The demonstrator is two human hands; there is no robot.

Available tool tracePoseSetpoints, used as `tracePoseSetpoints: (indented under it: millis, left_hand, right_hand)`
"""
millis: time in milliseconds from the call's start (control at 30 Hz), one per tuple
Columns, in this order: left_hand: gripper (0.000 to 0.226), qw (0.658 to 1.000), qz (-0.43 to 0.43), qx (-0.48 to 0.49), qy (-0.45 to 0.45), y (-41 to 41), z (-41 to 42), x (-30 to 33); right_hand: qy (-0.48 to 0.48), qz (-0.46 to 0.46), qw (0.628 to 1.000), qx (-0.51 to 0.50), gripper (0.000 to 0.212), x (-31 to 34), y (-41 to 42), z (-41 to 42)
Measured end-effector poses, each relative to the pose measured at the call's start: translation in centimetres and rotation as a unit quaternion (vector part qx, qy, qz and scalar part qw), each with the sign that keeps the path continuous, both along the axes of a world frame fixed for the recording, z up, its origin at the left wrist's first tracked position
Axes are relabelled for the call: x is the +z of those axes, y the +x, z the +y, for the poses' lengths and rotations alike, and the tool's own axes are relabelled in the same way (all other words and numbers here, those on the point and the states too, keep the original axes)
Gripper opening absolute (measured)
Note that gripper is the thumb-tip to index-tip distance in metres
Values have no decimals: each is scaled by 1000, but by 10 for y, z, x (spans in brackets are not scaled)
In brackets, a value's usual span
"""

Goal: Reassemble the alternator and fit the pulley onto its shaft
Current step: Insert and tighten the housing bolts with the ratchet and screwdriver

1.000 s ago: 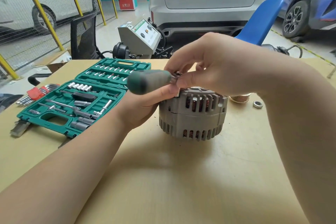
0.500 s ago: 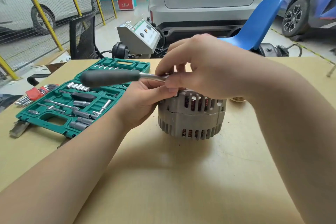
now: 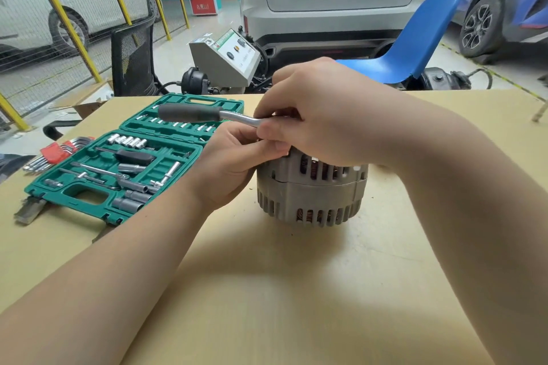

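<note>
While only the head camera covers this moment, it shows enough to place the work. The alternator stands upright on the table just right of the frame's centre, its two grey housing halves closed together with copper windings showing through the vents. At its top, toward eleven o'clock, the right hand curls its fingers round the head end of a ratchet wrench, whose dark handle points out toward nine o'clock. The left hand comes in from seven o'clock, its fingers pinched at the housing's upper rim just under the wrench head; what it pinches, a socket or a bolt, is hidden by the right hand.

At nine o'clock from the alternator lies the open green socket set, with red hex keys beyond it on the left edge.

As a judgement: the housing looks joined, and the step in hand seems to be tightening a through-bolt at the rim. No pulley is visible here, and the shaft itself is covered by the right hand, so fitting the pulley appears yet to be done.
</note>
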State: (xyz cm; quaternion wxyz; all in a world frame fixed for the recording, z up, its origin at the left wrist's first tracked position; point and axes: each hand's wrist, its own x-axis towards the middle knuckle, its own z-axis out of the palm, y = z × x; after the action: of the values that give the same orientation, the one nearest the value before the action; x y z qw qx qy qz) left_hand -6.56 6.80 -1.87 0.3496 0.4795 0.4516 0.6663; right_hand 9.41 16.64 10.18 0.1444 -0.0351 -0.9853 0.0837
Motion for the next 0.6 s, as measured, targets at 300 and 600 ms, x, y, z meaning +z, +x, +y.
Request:
tracePoseSetpoints:
  millis: [300,600]
  left_hand:
    - [51,1000,12,16,-3,-1,1,1]
    - [18,1000,-1,19,0,-1,0,-2]
  right_hand:
    - [-79,-5,997,25,17,16,23,9]
    - [-3,-2,1000,-3,21,1,0,-7]
